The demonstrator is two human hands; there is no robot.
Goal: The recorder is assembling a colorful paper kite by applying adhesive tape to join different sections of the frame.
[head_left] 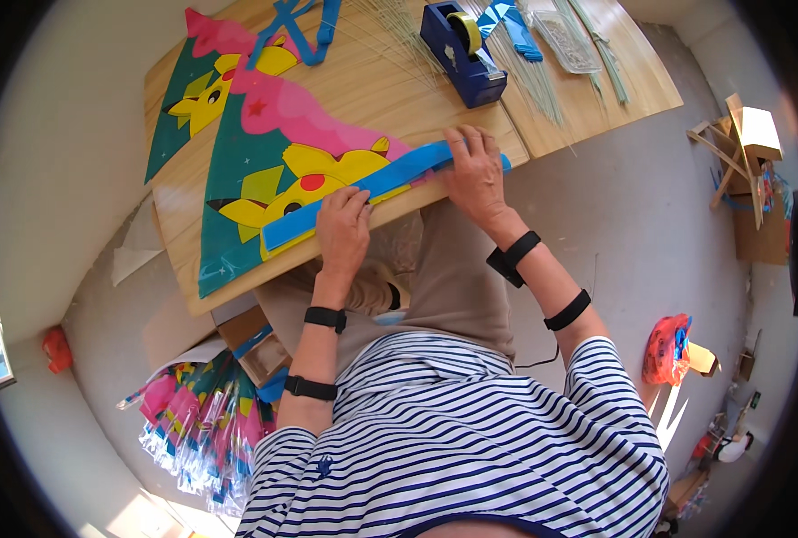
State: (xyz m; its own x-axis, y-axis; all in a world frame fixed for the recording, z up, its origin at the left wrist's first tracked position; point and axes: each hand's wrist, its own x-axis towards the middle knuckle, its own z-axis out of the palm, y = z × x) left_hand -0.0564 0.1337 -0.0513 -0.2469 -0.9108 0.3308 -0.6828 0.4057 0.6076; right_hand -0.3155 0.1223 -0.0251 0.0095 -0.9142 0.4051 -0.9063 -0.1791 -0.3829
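A long flat blue strip [403,170] lies across a printed triangular sheet [224,202], which looks like a kite sail in green, pink and yellow with a cartoon face. My left hand [343,229] is closed at the strip's near edge, with its fingertips on the strip and sheet. Farther right, my right hand [476,175] grips the strip near its right end, fingers bent over it and the thumb side hidden. Another sheet of the same print [193,99] lies partly beneath, to the left.
On the wooden table [372,54] are a dark blue tape dispenser [461,58], thin pale rods [390,40], blue ribbon [314,45] and a clear plastic box [565,43]. Bagged printed sheets [206,421] and a cardboard box [260,354] are at lower left; a red bag [668,350] is right.
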